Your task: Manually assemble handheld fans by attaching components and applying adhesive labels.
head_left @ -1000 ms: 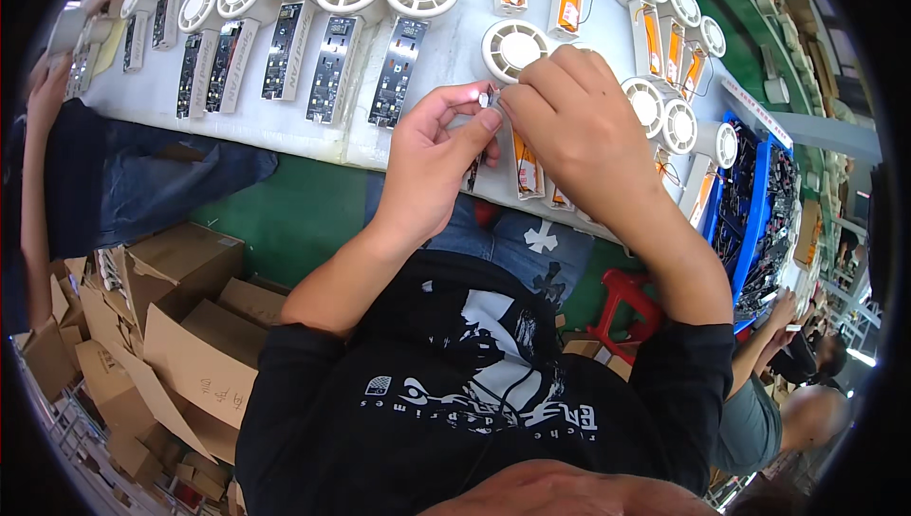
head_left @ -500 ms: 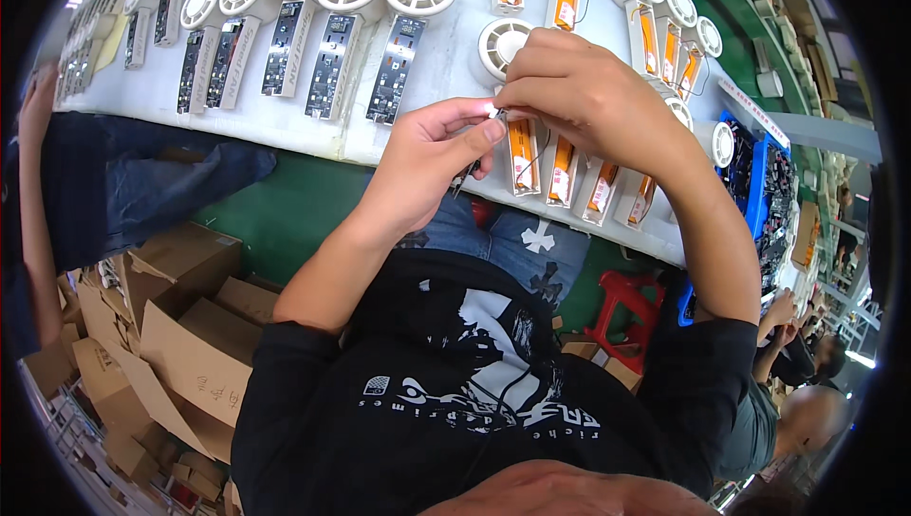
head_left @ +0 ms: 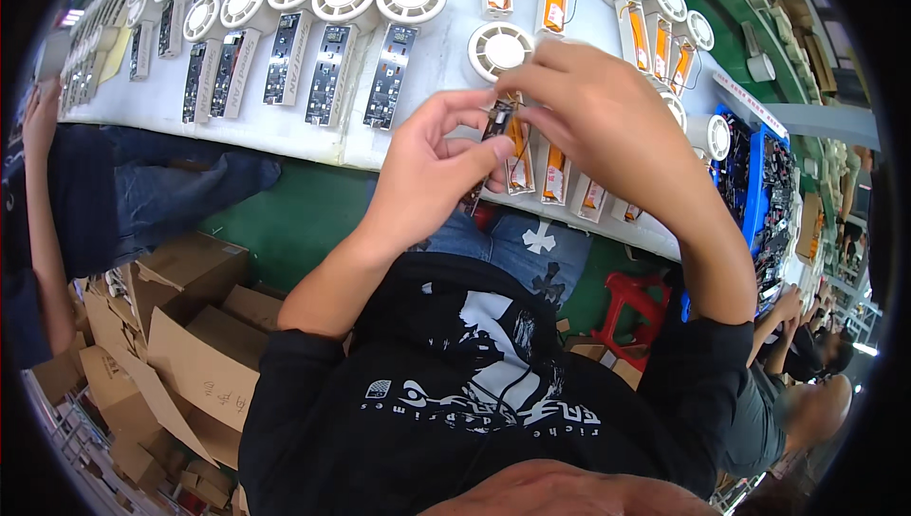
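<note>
My left hand (head_left: 427, 160) grips a narrow dark circuit board (head_left: 497, 119) between thumb and fingers, above the table's near edge. At the board's upper end, my right hand (head_left: 598, 103) is curled with its fingertips drawn together; whatever they pinch is too small and blurred to make out. Just beneath the hands lies an open fan body with an orange battery (head_left: 519, 170), partly covered by them. Its round white fan head (head_left: 500, 49) shows beyond my right fingers. More opened bodies with an orange battery (head_left: 556, 175) lie alongside, under my right hand and forearm.
Fans with dark boards fitted (head_left: 392, 75) stand in rows at left on the white table (head_left: 323, 144). Other battery-filled fan bodies (head_left: 634, 32) lie at far right, near a blue bin of boards (head_left: 756, 184). Below are cardboard boxes (head_left: 204, 355) and a red stool (head_left: 626, 312). Other people sit at both sides.
The board in my left hand has turned so more of its face shows. My right hand has shifted slightly down and away from my left fingertips. The view has moved a little.
</note>
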{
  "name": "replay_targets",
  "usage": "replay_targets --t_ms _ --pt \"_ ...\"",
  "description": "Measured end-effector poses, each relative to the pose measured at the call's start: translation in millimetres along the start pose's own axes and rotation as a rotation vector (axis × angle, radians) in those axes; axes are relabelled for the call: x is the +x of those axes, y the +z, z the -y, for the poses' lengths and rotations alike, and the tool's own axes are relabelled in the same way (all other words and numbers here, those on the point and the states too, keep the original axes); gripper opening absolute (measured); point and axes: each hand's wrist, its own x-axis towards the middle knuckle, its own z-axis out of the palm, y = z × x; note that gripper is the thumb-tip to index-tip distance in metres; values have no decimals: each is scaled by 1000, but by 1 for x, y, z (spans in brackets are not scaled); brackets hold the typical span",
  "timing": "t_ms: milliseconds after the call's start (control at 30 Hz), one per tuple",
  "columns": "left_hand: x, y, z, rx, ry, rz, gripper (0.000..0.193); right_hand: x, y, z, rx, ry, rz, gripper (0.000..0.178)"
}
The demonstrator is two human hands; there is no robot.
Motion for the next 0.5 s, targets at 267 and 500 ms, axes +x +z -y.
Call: replay_targets --t_ms 267,500 --pt "-10 1 -38 396 190 253 53 -5 -18 37 201 511 190 24" --pt "50 -6 -36 1146 565 149 44 -5 -12 16 15 456 337 30"
